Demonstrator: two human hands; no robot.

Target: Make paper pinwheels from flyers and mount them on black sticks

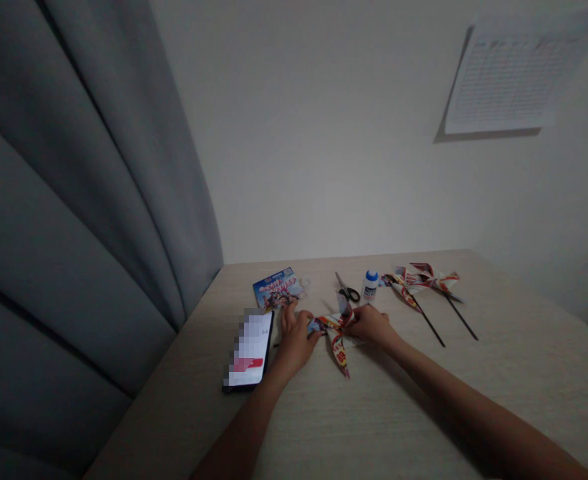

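Observation:
A pinwheel (pixel 338 343) of folded printed paper, white with red and yellow lettering, lies between my two hands low over the table. My left hand (pixel 295 337) is at its left side, fingers bent and thumb against the paper edge. A short dark stick end shows just left of that hand. From the right, my right hand (pixel 371 325) pinches the pinwheel near its middle; its fingertips are partly hidden by the paper. Behind the hands lie black-handled scissors (pixel 349 291) and a small glue bottle (pixel 370 287) with a blue cap, standing upright.
Two more paper pinwheels (pixel 408 283) on dark sticks lie at the right. A phone (pixel 249 350) with a lit screen is left of my left hand. Behind it sits a colourful printed leaflet (pixel 277 288). A grey curtain (pixel 99 200) hangs at the left, and a wall stands behind the table.

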